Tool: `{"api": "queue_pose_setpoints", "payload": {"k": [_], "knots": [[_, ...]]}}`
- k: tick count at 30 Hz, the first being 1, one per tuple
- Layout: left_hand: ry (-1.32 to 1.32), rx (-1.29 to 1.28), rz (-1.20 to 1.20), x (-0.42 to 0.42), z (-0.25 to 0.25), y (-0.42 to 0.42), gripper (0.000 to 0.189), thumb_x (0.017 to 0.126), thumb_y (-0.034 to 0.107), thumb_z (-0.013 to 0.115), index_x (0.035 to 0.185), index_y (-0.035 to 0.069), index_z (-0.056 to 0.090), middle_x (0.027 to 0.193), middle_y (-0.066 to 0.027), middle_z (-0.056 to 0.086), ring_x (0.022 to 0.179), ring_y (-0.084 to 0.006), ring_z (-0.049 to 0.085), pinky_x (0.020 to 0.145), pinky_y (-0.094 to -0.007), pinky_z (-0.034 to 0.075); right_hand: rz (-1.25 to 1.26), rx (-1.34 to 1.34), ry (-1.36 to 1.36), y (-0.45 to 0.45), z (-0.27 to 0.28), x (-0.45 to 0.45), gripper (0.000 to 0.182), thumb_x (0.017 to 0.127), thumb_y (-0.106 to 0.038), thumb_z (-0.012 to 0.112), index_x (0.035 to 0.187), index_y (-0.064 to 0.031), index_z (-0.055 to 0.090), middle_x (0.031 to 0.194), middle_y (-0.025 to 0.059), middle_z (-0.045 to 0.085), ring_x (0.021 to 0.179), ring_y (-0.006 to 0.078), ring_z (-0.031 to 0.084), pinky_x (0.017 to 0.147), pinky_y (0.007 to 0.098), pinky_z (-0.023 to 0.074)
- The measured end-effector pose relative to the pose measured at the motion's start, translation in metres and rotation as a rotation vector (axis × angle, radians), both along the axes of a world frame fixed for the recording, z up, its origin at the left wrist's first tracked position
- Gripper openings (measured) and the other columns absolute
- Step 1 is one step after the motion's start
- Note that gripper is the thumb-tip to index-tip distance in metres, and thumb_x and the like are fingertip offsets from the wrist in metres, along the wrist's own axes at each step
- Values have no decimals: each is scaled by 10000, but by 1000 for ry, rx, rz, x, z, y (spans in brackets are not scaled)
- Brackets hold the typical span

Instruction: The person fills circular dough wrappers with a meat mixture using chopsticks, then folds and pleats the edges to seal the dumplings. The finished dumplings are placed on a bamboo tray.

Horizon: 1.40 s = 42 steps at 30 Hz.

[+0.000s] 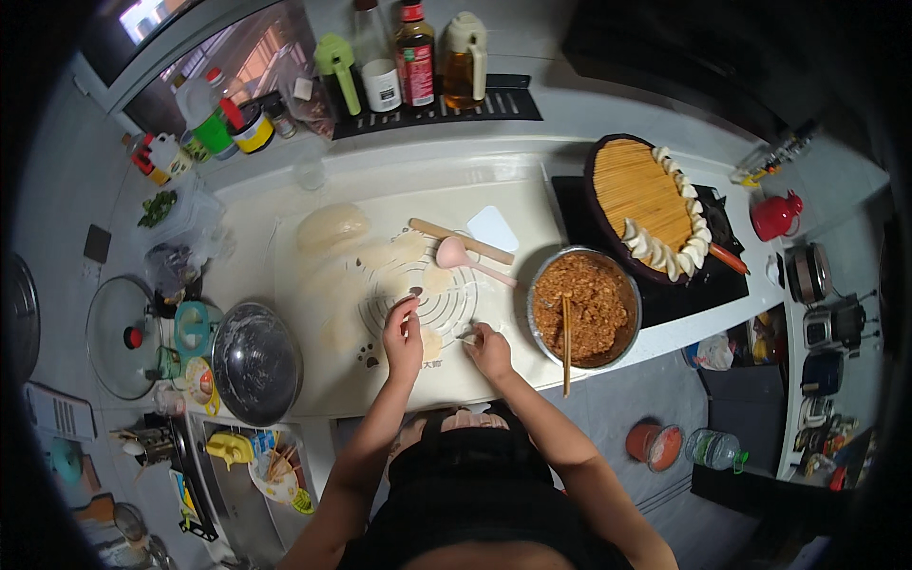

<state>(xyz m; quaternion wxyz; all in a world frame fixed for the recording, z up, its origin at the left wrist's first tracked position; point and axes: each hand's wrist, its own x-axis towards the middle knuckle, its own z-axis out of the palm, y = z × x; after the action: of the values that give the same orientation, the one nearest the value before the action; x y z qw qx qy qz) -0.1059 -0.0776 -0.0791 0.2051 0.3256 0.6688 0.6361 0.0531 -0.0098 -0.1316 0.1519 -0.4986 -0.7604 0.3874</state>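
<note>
My left hand (403,343) is above the middle of a cream kneading mat (513,313) printed with circles. Its fingers are loosely curled, and I see nothing between them. To its right, my right hand (490,352) is low over the mat, fingertips bent together at a small pale, dark-edged bit too small to name. A round dough wrapper (431,345) lies between the hands. More flat wrappers (409,246) and a smooth dough lump (333,228) rest farther back. A wooden rolling pin (462,241), a pink spoon (452,254) and a white scraper (493,228) lie beyond my hands.
At right stands a metal bowl of minced filling (581,306), with chopsticks (567,345) across its rim. Behind it, a round tray (638,192) bears several dumplings (695,249) over the black cooktop (695,306). A floury metal bowl (256,363) sits left. Bottles (416,60) line the back rack.
</note>
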Motion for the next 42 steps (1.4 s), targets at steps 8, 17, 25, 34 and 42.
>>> {"api": "queue_pose_setpoints", "payload": {"k": [8,17,25,34,42], "knots": [[56,-25,125,-15,-8,-27,174,820,-16,476,943,39,586,1028,-68,570,890,-151,545,687,-219,425,-31,233,62,-5,-17,3,211,709,-127,626,890,-34,565,839,145,540,745,312,543,677,376,452],[64,8,60,-10,12,-12,175,812,-55,459,925,2,581,1045,-90,552,940,-164,529,784,-233,412,-160,-221,177,-1,-42,8,230,723,-122,624,935,-46,577,890,100,579,758,241,564,653,306,470],[78,93,-10,6,12,19,165,810,-46,463,890,20,592,1031,-87,554,909,-180,540,747,-236,426,-451,-1138,765,32,37,19,215,814,-138,594,1013,-70,551,863,6,596,707,107,591,539,203,484],[-26,9,-111,33,10,57,148,810,-30,475,876,17,599,1010,-82,557,897,-163,530,715,-227,420,-405,-435,910,161,151,84,87,811,-135,587,816,-48,591,743,5,597,626,82,546,513,208,450],[10,43,-143,52,35,77,141,814,-27,469,882,3,589,1018,-79,553,896,-149,530,739,-228,421,-360,645,-109,248,161,109,237,690,-153,626,813,44,574,706,219,583,664,355,578,617,400,474]]}}
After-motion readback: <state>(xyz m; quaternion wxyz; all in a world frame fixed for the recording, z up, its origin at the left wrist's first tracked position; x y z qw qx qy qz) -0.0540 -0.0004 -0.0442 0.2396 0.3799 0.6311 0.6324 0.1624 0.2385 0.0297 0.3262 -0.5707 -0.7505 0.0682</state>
